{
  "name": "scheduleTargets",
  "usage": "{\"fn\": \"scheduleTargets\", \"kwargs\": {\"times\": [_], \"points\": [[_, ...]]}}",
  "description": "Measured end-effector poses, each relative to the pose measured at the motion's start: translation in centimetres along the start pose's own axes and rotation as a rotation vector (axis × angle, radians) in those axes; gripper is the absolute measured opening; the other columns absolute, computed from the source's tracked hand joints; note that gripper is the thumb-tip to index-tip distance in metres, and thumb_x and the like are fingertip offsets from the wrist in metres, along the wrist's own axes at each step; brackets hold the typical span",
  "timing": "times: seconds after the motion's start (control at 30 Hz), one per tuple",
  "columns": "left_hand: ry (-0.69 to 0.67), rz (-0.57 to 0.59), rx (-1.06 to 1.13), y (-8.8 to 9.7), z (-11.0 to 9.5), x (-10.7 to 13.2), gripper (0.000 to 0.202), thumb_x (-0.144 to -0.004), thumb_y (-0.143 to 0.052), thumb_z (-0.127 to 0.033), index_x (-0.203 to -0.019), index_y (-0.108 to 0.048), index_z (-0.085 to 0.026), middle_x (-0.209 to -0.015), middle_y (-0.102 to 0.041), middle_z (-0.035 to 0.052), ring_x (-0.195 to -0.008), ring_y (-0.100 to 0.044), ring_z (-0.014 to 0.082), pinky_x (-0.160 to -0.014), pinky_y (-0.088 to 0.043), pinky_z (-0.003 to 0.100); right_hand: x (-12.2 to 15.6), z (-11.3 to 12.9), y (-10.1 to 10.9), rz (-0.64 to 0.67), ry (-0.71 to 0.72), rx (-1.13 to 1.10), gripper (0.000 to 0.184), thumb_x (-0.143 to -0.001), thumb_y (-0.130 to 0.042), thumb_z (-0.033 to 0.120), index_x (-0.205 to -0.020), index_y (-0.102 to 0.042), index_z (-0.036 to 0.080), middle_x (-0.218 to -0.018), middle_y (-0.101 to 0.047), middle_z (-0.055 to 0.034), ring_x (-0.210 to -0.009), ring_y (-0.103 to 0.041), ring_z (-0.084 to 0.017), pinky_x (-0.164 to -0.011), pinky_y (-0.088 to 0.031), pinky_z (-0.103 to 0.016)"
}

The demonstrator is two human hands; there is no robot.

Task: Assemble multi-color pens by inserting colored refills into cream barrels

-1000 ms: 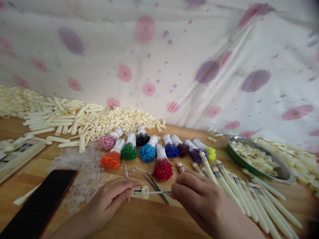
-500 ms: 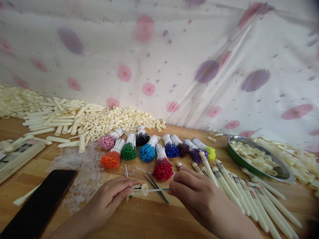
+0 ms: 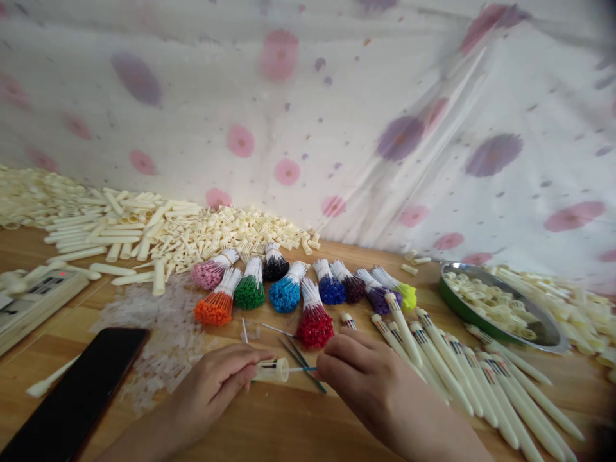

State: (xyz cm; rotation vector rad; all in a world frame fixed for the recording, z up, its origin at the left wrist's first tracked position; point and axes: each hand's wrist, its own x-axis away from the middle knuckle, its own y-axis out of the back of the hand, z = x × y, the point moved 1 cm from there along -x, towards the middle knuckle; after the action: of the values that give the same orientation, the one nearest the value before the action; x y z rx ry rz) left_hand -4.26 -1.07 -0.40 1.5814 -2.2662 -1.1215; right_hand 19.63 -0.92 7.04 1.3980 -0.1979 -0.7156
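My left hand point(image 3: 216, 384) is closed around a short cream pen barrel piece point(image 3: 272, 369), its open end facing right. My right hand point(image 3: 364, 377) pinches a thin blue-tipped refill point(image 3: 302, 369) whose end sits inside the barrel's opening. Both hands hover just above the wooden table point(image 3: 269, 423). Just beyond them lie two or three loose thin refills point(image 3: 293, 350) and a fan of refill bundles: orange point(image 3: 214, 307), green point(image 3: 249, 290), blue point(image 3: 285, 292), red point(image 3: 314, 324), pink, black, purple and yellow-green.
A row of assembled cream pens point(image 3: 447, 366) lies right of my right hand. A green metal dish point(image 3: 500, 301) of cream parts stands at the right. Piles of cream plastic parts point(image 3: 158, 228) line the back. A black phone point(image 3: 77, 391) and a power strip point(image 3: 33, 298) lie at the left.
My right hand has moved left toward the barrel, pushing the refill further in; less of the refill shows between the hands. The left hand has barely moved.
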Motion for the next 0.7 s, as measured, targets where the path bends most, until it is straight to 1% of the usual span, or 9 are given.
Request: {"fn": "scheduleTargets", "kwargs": {"times": [0.03, 0.17, 0.23, 0.33, 0.43, 0.53, 0.6, 0.7], "points": [[0.001, 0.007, -0.002, 0.0, -0.1, 0.0, 0.03, -0.087, -0.047, -0.02, -0.108, -0.066, -0.029, -0.097, -0.075, 0.0011, -0.084, -0.069, 0.0152, -0.075, -0.052, 0.021, -0.2, 0.1, -0.1, 0.0, 0.015, 0.013, 0.029, -0.094, -0.033, 0.01, -0.078, -0.056, 0.017, -0.076, -0.056, -0.0047, -0.066, -0.048, -0.015, -0.058, -0.037, -0.025], [0.026, 0.039, 0.02, -0.3, -0.3, 0.1, 0.032, -0.088, -0.044, -0.019, -0.11, -0.065, -0.028, -0.091, -0.075, 0.0002, -0.072, -0.068, 0.0129, -0.069, -0.053, 0.019, -0.8, 0.7, -1.0, -0.008, 0.068, 0.067, 0.028, -0.093, -0.035, 0.011, -0.077, -0.057, 0.016, -0.076, -0.057, -0.0046, -0.066, -0.047, -0.015, -0.057, -0.038, -0.026], [0.03, 0.047, 0.036, -0.4, -0.3, 0.2, 0.032, -0.088, -0.043, -0.019, -0.109, -0.065, -0.028, -0.088, -0.075, 0.0001, -0.072, -0.068, 0.0133, -0.069, -0.053, 0.02, -0.9, 0.8, -1.5, -0.023, 0.071, 0.063, 0.025, -0.094, -0.037, 0.012, -0.08, -0.058, 0.016, -0.077, -0.057, -0.0045, -0.067, -0.048, -0.015, -0.058, -0.039, -0.025], [0.037, 0.048, 0.053, -0.5, -0.2, 0.2, 0.032, -0.088, -0.043, -0.019, -0.11, -0.064, -0.028, -0.088, -0.074, 0.0002, -0.076, -0.068, 0.014, -0.071, -0.052, 0.02, -0.9, 0.6, -2.3, -0.088, 0.024, -0.05, 0.02, -0.095, -0.039, 0.016, -0.09, -0.059, 0.015, -0.08, -0.059, -0.0048, -0.07, -0.052, -0.015, -0.061, -0.042, -0.024], [0.034, 0.04, 0.079, -0.5, -0.2, 0.1, 0.032, -0.089, -0.043, -0.018, -0.112, -0.063, -0.028, -0.081, -0.072, -0.0013, -0.069, -0.066, 0.012, -0.069, -0.051, 0.019, -0.7, 0.1, -3.0, -0.145, -0.041, -0.252, 0.013, -0.093, -0.047, 0.02, -0.1, -0.057, 0.016, -0.089, -0.061, -0.0052, -0.077, -0.056, -0.014, -0.068, -0.045, -0.022], [0.052, 0.024, 0.095, -0.4, -0.2, 0.1, 0.032, -0.089, -0.042, -0.018, -0.112, -0.062, -0.028, -0.07, -0.068, -0.0034, -0.066, -0.065, 0.0115, -0.068, -0.049, 0.019, -0.7, -0.4, -3.0, -0.157, -0.074, -0.394, 0.014, -0.088, -0.057, 0.023, -0.1, -0.056, 0.017, -0.09, -0.062, -0.0043, -0.077, -0.058, -0.012, -0.068, -0.046, -0.021], [0.067, 0.009, 0.104, -0.4, -0.1, 0.2, 0.032, -0.09, -0.042, -0.018, -0.112, -0.062, -0.029, -0.068, -0.067, -0.004, -0.067, -0.065, 0.0117, -0.068, -0.049, 0.019, -0.7, -0.7, -2.7, -0.141, -0.096, -0.44, 0.015, -0.085, -0.061, 0.022, -0.098, -0.056, 0.017, -0.088, -0.061, -0.0037, -0.074, -0.058, -0.012, -0.066, -0.046, -0.02], [0.072, 0.001, 0.117, -0.5, 0.1, 0.3, 0.031, -0.09, -0.042, -0.019, -0.111, -0.063, -0.029, -0.067, -0.066, -0.0047, -0.066, -0.064, 0.0112, -0.067, -0.049, 0.018, -0.8, -0.9, -1.7, -0.114, -0.127, -0.467, 0.014, -0.084, -0.062, 0.018, -0.096, -0.057, 0.017, -0.088, -0.061, -0.0037, -0.074, -0.058, -0.012, -0.067, -0.046, -0.02]]}}
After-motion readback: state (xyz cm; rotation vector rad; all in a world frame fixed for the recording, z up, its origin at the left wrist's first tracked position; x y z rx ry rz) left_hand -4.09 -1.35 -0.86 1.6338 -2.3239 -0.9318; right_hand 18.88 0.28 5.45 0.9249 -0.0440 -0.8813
